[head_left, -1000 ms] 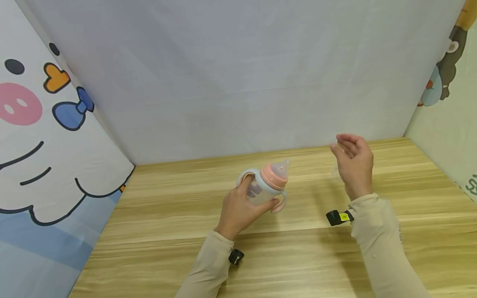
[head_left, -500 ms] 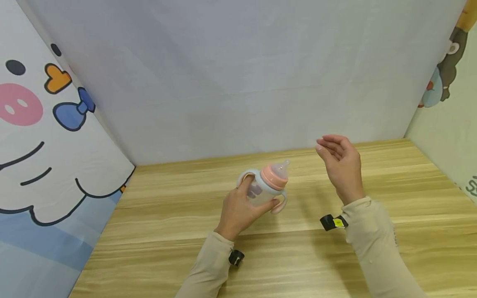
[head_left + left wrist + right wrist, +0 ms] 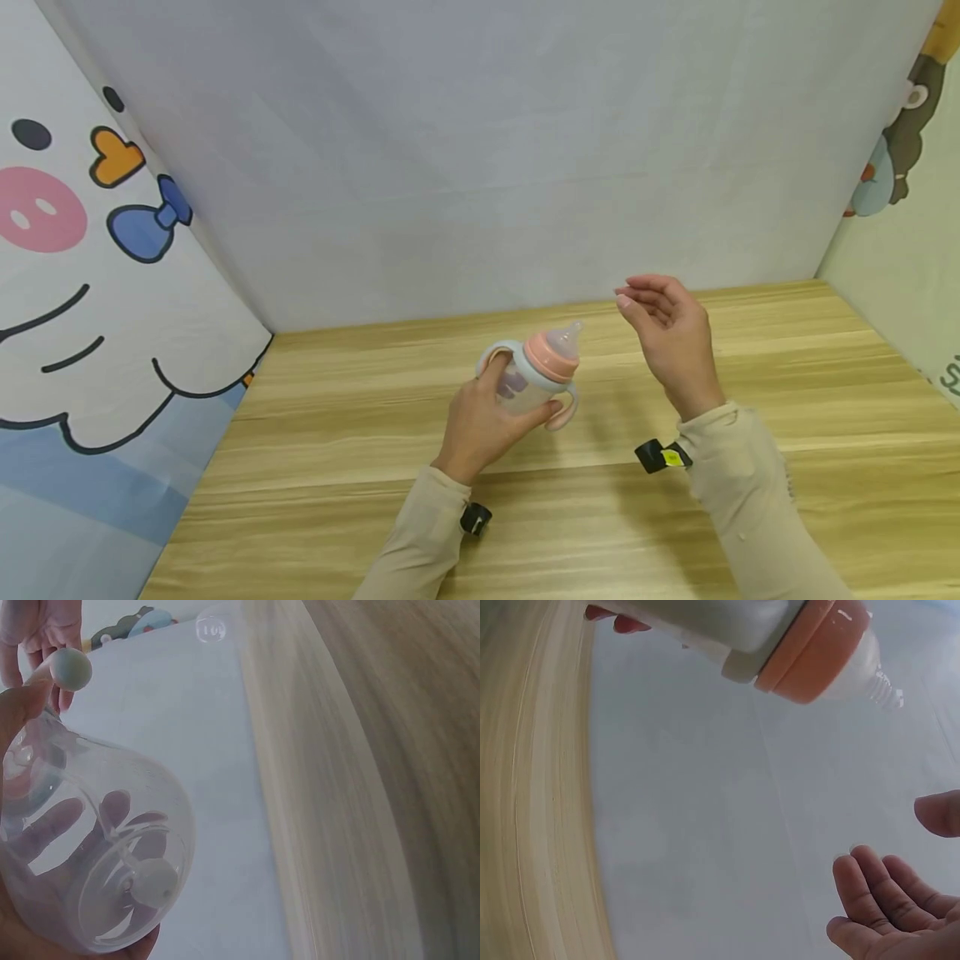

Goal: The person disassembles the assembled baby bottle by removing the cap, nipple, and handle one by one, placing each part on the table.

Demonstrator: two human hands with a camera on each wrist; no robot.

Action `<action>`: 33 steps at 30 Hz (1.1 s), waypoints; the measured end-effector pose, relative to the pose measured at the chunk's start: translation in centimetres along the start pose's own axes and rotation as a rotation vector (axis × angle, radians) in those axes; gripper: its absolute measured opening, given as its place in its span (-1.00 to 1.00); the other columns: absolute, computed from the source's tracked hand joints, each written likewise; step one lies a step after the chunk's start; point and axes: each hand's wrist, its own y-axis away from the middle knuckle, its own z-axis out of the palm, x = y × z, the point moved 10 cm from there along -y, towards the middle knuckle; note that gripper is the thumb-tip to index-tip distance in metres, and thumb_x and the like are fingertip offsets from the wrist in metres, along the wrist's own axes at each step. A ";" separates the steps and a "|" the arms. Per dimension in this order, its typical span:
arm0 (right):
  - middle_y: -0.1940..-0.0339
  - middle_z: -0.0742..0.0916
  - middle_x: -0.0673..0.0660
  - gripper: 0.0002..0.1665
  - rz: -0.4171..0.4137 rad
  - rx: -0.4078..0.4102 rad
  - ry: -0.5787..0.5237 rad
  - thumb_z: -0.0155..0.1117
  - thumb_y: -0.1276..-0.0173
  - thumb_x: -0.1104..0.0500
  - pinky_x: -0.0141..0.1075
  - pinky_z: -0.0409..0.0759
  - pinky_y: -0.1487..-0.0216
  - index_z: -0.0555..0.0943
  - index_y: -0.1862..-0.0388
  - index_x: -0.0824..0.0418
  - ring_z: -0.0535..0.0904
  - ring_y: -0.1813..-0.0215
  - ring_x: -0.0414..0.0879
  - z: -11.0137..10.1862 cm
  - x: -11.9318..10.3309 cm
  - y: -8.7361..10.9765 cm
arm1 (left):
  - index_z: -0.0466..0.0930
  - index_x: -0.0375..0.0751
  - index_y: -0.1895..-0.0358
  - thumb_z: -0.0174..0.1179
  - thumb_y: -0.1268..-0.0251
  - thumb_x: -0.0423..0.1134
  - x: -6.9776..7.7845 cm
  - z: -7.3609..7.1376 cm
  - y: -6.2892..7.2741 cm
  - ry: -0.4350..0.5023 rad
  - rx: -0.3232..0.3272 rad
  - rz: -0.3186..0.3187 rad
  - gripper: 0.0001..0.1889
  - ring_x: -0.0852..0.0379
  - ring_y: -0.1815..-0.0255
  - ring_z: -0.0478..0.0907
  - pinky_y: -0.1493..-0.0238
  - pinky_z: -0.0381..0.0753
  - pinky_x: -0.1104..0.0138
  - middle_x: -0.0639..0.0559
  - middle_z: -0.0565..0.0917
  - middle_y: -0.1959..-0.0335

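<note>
In the head view my left hand (image 3: 480, 425) grips a clear baby bottle (image 3: 553, 357) with a peach collar, a soft teat and two pale blue handles. The bottle tilts to the right, held above the table. Through its base in the left wrist view, a straw with a round weight (image 3: 154, 883) shows, with fingers behind the clear wall. My right hand (image 3: 675, 342) is raised to the right of the teat, apart from it. Its fingers bend loosely with nothing between them. The right wrist view has the bottle's collar (image 3: 810, 649) above the right hand's fingers (image 3: 889, 896).
A wood-grain table (image 3: 337, 400) lies below, with a pale cloth wall (image 3: 480, 167) behind. Cartoon-printed panels (image 3: 90, 333) flank the sides. A clear round thing with a raised mark (image 3: 211, 630) appears near the table's far edge in the left wrist view.
My right hand has moved left, closer to the bottle, away from a faint clear thing that showed beside it a second ago. The left hand and bottle have stayed put.
</note>
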 end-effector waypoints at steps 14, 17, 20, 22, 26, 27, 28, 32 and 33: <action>-0.15 0.68 0.23 -0.53 -0.036 -0.144 0.030 0.21 -0.52 0.03 -0.51 0.49 -0.25 0.48 -0.26 0.27 0.60 -0.10 -0.33 3.6 -0.9 1.3 | 0.50 -0.07 -0.22 0.46 0.02 0.27 0.1 0.0 0.0 0.016 0.010 0.019 -0.24 -0.05 0.28 0.72 0.33 0.60 0.29 -0.02 0.74 0.20; -0.14 0.67 0.23 -0.54 -0.042 -0.158 0.025 0.19 -0.53 0.04 -0.50 0.49 -0.27 0.49 -0.25 0.29 0.60 -0.11 -0.31 4.2 -1.1 1.5 | 0.50 -0.08 -0.22 0.46 0.01 0.26 0.1 -0.1 0.0 0.017 0.012 0.023 -0.24 -0.05 0.29 0.72 0.34 0.59 0.29 -0.02 0.74 0.21; -0.13 0.67 0.23 -0.55 -0.041 -0.169 0.015 0.19 -0.54 0.05 -0.36 0.50 -0.34 0.49 -0.24 0.29 0.59 -0.10 -0.31 4.7 -1.2 1.7 | 0.50 -0.08 -0.22 0.46 0.01 0.26 0.2 -0.1 0.0 0.020 0.009 0.026 -0.24 -0.06 0.30 0.72 0.35 0.58 0.30 -0.02 0.74 0.21; -0.13 0.67 0.24 -0.54 -0.043 -0.180 0.012 0.20 -0.53 0.06 -0.20 0.46 -0.43 0.48 -0.26 0.29 0.59 -0.10 -0.33 5.1 -1.1 1.9 | 0.50 -0.08 -0.22 0.45 0.01 0.26 0.2 -0.1 0.0 0.022 0.008 0.024 -0.24 -0.06 0.31 0.71 0.36 0.56 0.32 -0.02 0.74 0.21; -0.13 0.69 0.24 -0.51 -0.047 -0.204 0.022 0.24 -0.50 0.05 0.02 0.33 -0.54 0.46 -0.29 0.25 0.59 -0.12 -0.31 5.9 -0.9 2.2 | 0.50 -0.09 -0.22 0.44 0.00 0.26 0.3 -0.2 0.0 0.018 0.008 0.028 -0.24 -0.03 0.34 0.69 0.40 0.53 0.36 -0.01 0.73 0.22; -0.13 0.69 0.23 -0.50 -0.046 -0.207 0.024 0.25 -0.49 0.05 0.03 0.31 -0.55 0.45 -0.30 0.24 0.60 -0.12 -0.27 6.0 -0.9 2.3 | 0.50 -0.10 -0.21 0.44 0.01 0.26 0.4 -0.3 0.0 0.015 0.010 0.031 -0.24 -0.02 0.35 0.68 0.41 0.52 0.37 -0.01 0.73 0.24; -0.12 0.70 0.23 -0.50 -0.047 -0.212 0.028 0.26 -0.49 0.05 0.03 0.31 -0.55 0.45 -0.30 0.23 0.61 -0.13 -0.22 6.2 -0.8 2.4 | 0.50 -0.10 -0.21 0.44 0.01 0.27 0.4 -0.3 0.0 0.011 0.011 0.033 -0.24 0.00 0.37 0.67 0.42 0.51 0.38 0.00 0.73 0.25; -0.09 0.73 0.21 -0.49 -0.044 -0.219 0.039 0.29 -0.47 0.05 0.03 0.33 -0.53 0.44 -0.30 0.21 0.64 -0.18 -0.03 6.6 -0.7 2.6 | 0.50 -0.09 -0.21 0.44 0.00 0.26 0.4 -0.2 0.0 0.010 0.010 0.030 -0.25 -0.01 0.38 0.68 0.44 0.50 0.39 0.00 0.72 0.26; -0.08 0.73 0.21 -0.48 -0.044 -0.219 0.040 0.30 -0.46 0.06 0.01 0.35 -0.53 0.44 -0.29 0.21 0.64 -0.18 0.00 6.7 -0.6 2.6 | 0.50 -0.09 -0.21 0.44 0.00 0.26 0.3 -0.2 0.0 0.011 0.009 0.029 -0.25 0.00 0.39 0.67 0.44 0.49 0.39 0.00 0.72 0.27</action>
